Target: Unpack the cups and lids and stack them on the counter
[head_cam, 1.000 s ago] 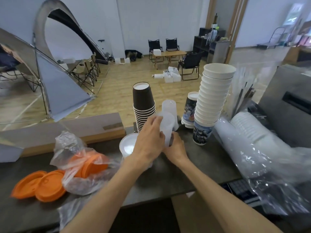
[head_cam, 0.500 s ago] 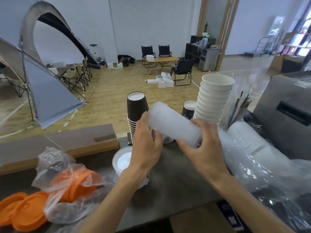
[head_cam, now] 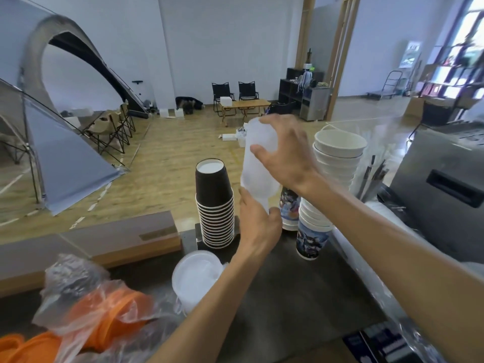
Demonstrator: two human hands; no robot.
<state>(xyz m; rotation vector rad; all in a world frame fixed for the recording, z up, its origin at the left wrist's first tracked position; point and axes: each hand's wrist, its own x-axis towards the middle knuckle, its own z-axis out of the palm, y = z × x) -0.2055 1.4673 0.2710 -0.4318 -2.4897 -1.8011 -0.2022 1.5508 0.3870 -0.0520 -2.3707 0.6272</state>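
Observation:
Both hands hold a stack of translucent plastic cups, nearly upright above the dark counter. My right hand grips its upper part from the right. My left hand grips the lower end from below. Left of it stands an upside-down stack of black paper cups. A tall stack of white paper cups with a printed bottom cup stands to the right. White lids lie near my left forearm. Orange lids sit in a plastic bag at the lower left.
A long plastic sleeve of white cups lies along the counter's right side under my right arm. A steel machine stands at the far right with straws beside it. A wooden ledge borders the counter's back left.
The translucent cup stack was lifted off the counter, tilted on its side, then turned nearly upright and raised. My right hand moved to its upper part; my left stayed at its lower end.

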